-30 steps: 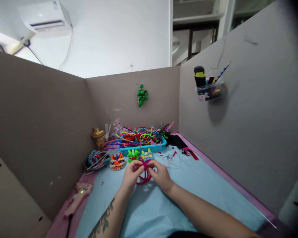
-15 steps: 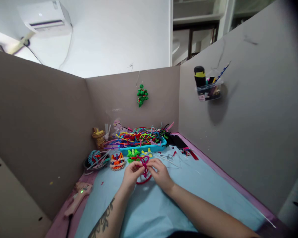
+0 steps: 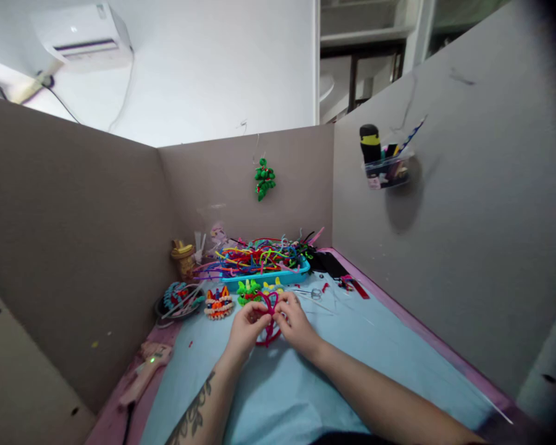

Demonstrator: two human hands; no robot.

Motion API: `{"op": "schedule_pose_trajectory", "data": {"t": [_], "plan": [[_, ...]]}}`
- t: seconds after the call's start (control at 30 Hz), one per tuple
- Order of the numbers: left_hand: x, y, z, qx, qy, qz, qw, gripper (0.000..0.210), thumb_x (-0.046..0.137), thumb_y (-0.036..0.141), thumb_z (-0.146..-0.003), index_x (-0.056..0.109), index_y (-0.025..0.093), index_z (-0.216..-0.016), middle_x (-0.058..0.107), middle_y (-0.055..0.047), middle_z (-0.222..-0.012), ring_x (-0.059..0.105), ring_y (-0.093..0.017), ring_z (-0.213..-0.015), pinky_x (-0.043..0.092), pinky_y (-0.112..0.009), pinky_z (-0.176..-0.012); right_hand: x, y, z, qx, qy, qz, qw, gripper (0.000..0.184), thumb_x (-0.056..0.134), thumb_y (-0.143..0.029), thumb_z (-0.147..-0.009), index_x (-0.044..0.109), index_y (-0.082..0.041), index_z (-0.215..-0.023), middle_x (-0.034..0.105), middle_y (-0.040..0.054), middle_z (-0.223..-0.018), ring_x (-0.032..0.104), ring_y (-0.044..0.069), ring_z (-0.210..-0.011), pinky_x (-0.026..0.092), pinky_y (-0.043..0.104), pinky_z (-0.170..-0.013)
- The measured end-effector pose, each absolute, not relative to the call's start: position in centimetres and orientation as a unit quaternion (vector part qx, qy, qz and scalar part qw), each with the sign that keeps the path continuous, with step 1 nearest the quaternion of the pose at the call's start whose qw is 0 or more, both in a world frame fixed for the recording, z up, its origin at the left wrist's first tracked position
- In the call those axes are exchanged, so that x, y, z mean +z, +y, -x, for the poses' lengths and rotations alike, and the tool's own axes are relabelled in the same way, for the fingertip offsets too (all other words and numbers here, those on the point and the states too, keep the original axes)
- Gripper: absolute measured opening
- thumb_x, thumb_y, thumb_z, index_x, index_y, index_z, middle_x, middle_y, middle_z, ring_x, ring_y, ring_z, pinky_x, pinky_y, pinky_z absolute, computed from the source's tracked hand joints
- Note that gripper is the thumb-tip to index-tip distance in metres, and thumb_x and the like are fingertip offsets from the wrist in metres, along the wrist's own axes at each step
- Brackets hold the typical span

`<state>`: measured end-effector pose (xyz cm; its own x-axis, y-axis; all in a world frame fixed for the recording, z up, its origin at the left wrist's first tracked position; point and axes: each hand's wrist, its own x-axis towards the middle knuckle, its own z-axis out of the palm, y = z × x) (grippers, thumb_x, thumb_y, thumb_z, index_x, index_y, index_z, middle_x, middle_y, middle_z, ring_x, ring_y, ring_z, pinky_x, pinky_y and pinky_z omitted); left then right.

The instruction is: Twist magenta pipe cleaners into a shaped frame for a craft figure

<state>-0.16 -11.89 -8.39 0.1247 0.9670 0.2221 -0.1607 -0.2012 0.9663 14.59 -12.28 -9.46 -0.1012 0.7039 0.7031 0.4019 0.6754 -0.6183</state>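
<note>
Between my hands is a magenta pipe-cleaner shape (image 3: 269,335) with thin loops at the top and a rounder ring below. My left hand (image 3: 249,326) pinches it from the left, thumb against forefinger. From the right, my right hand (image 3: 293,321) grips it near the middle, its fingertips close to the left thumb. Fingers cover part of the middle of the shape. Just behind the hands sit a green pipe-cleaner figure (image 3: 249,292) and a yellow and light-blue one (image 3: 273,287). An orange and cream figure (image 3: 219,303) stands to their left.
A blue tray (image 3: 259,279) heaped with coloured pipe cleaners stands at the back. Scissors (image 3: 315,295) lie right of the figures. At left are a dark bowl (image 3: 181,313) and a pink glue gun (image 3: 144,374) with a green light. Grey panels enclose the table.
The magenta shape has turned slightly, and its lower ring sits a little differently. My right fingers have shifted slightly on it; both hands keep their grip.
</note>
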Motion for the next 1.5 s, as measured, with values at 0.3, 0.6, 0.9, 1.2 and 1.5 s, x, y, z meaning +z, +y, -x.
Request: {"op": "schedule_pose_trajectory", "data": {"t": [0.3, 0.6, 0.9, 1.2, 1.5], "plan": [[-8.1, -11.6, 0.4, 0.594, 0.392, -0.504, 0.489, 0.027, 0.076, 0.026, -0.057, 0.058, 0.014, -0.073, 0.058, 0.003, -0.061, 0.051, -0.008, -0.056, 0.039, -0.018, -0.053, -9.2, -12.5, -14.8, 0.122, -0.673, 0.429, 0.589, 0.01, 0.055, -0.023, -0.078, 0.064, -0.02, -0.078, 0.049, 0.006, -0.09, 0.048, 0.022, -0.095, 0.039, 0.038, -0.088], [-8.3, -11.5, 0.2, 0.6, 0.354, -0.477, 0.536, 0.03, 0.077, 0.022, -0.055, 0.056, 0.015, -0.074, 0.058, 0.003, -0.064, 0.051, -0.008, -0.058, 0.039, -0.018, -0.055, -12.1, -10.8, -13.5, 0.27, -0.613, 0.478, 0.569, 0.019, 0.055, -0.03, -0.078, 0.069, -0.019, -0.072, 0.05, 0.0109, -0.122, 0.045, 0.026, -0.115, 0.035, 0.042, -0.098], [-8.1, -11.8, 0.2, 0.58, 0.342, -0.518, 0.528, 0.026, 0.076, 0.022, -0.058, 0.056, 0.016, -0.073, 0.059, 0.003, -0.066, 0.053, -0.009, -0.061, 0.04, -0.019, -0.061, -12.1, -10.7, -13.7, 0.371, -0.615, 0.441, 0.538, 0.025, 0.06, -0.041, -0.073, 0.069, -0.018, -0.072, 0.042, 0.0112, -0.132, 0.037, 0.029, -0.124, 0.025, 0.045, -0.104], [-8.2, -11.7, 0.3, 0.576, 0.33, -0.509, 0.548, 0.027, 0.077, 0.022, -0.057, 0.056, 0.016, -0.073, 0.06, 0.002, -0.067, 0.054, -0.01, -0.063, 0.04, -0.019, -0.061, -11.8, -10.9, -13.6, 0.372, -0.62, 0.425, 0.546, 0.029, 0.058, -0.045, -0.075, 0.069, -0.02, -0.084, 0.036, 0.0106, -0.137, 0.031, 0.028, -0.129, 0.02, 0.046, -0.107], [-8.5, -11.8, 0.2, 0.557, 0.315, -0.51, 0.575, 0.028, 0.077, 0.021, -0.059, 0.054, 0.016, -0.075, 0.058, 0.003, -0.064, 0.052, -0.009, -0.059, 0.039, -0.019, -0.058, -11.8, -11.6, -13.4, 0.121, -0.686, 0.429, 0.574, 0.02, 0.047, -0.013, -0.077, 0.061, -0.019, -0.088, 0.04, 0.0099, -0.132, 0.032, 0.022, -0.126, 0.027, 0.043, -0.105]]}}
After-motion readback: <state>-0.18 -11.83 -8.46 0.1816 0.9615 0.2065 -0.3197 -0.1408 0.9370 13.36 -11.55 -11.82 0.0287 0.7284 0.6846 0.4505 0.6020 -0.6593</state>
